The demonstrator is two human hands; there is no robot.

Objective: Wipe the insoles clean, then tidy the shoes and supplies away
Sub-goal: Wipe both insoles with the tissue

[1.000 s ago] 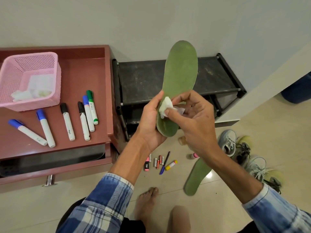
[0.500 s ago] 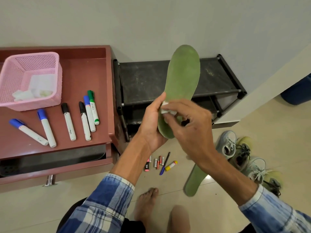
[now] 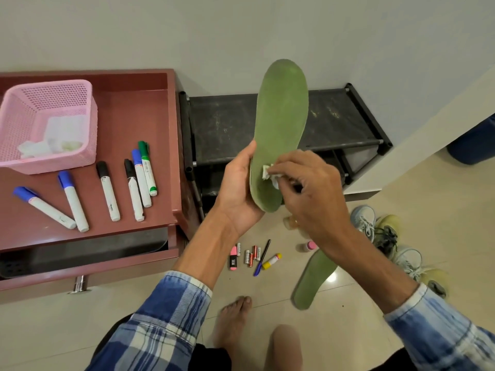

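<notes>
I had the left hand (image 3: 238, 194) holding the green insole (image 3: 281, 116) upright by its heel end, out in front of the black shoe rack (image 3: 227, 124). The thumb lay along the left edge and the other fingers were hidden behind, clamped on the heel. The right hand (image 3: 313, 194) pinched a small white tissue wad (image 3: 267, 174) between its fingers (image 3: 284, 167) and pressed it on the insole's face just above the heel.

I judged the insole light, thin, floppy foam. The long free toe end would bend if pushed hard, so a heel grip backed by the palm looked right. Wiping higher up would want the hold shifted toward the middle. The surface looked matte, not slippery. The wad was soft and would likely ball up or shred; I couldn't tell whether it was wet or dry.

A second insole (image 3: 313, 279) lay flat on the floor under the right forearm, near the grey shoes (image 3: 385, 231) tumbled together beside the rack.

Containers:
- The pink basket (image 3: 88, 124) on the red counter (image 3: 128, 124) held loose white tissues (image 3: 61, 135), some flat, some crumpled. I saw nothing else in it.
- Six markers (image 3: 107, 191) lay loose on the counter next to it.
- The drawer (image 3: 88, 253) under the counter stood part open, its inside dark and the contents unreadable.
- The batteries, a pen and small oddments (image 3: 251, 257) lay on the floor in no container.
</notes>
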